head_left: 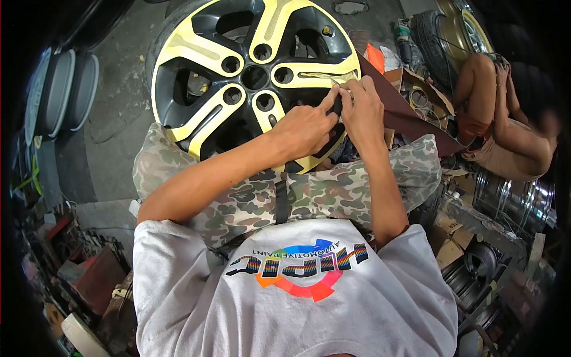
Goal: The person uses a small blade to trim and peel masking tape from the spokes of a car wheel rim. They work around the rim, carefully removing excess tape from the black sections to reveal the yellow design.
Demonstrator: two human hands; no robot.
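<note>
A wheel rim (256,77) with pale yellow spoke faces and black recesses lies face up in front of me. Both my hands meet over its right-hand spoke (315,74), where loose yellow material shows around a narrow slot. My left hand (303,132) is closed around a small dark-handled tool (338,106), its index finger reaching to the spoke's lower edge. Beside it, my right hand (364,113) has thumb and fingers pinched together near the tool's tip; what they pinch is too small to tell.
Camouflage cloth (321,190) covers my lap below the rim. At the right, another person's bare legs (476,89) and hands (502,74) are beside a tyre (429,47). An open cardboard box (422,89) stands nearer. More rims (83,92) stand at the left.
</note>
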